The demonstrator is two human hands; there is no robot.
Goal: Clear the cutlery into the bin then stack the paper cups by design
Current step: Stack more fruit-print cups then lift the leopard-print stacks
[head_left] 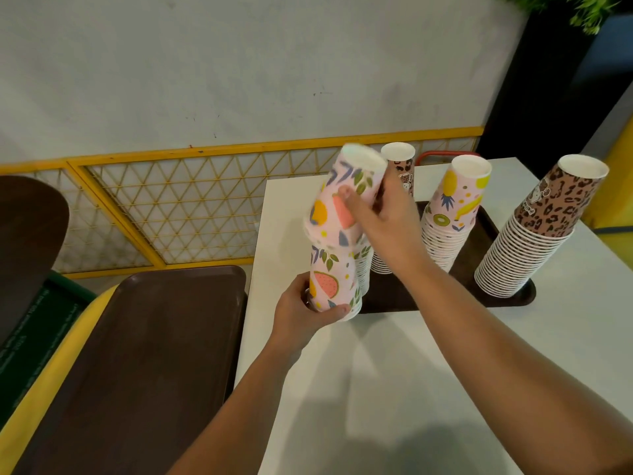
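My left hand [301, 310] grips the base of an upside-down stack of pink fruit-print cups [330, 282] at the near left corner of a brown tray [479, 265]. My right hand [383, 217] holds another pink fruit-print cup [342, 193], tilted, its mouth resting over the top of that stack. On the tray stand a second fruit-print stack [452, 207], a leopard-print stack [399, 166] partly behind my right hand, and a tall leopard-print stack [534, 231] at the right. No cutlery is in view.
The tray lies on a white table [394, 371]. An empty brown tray [137, 354] rests on a yellow-edged bin to the left. A dark rounded lid [27, 241] is at the far left. A yellow lattice panel and white wall stand behind.
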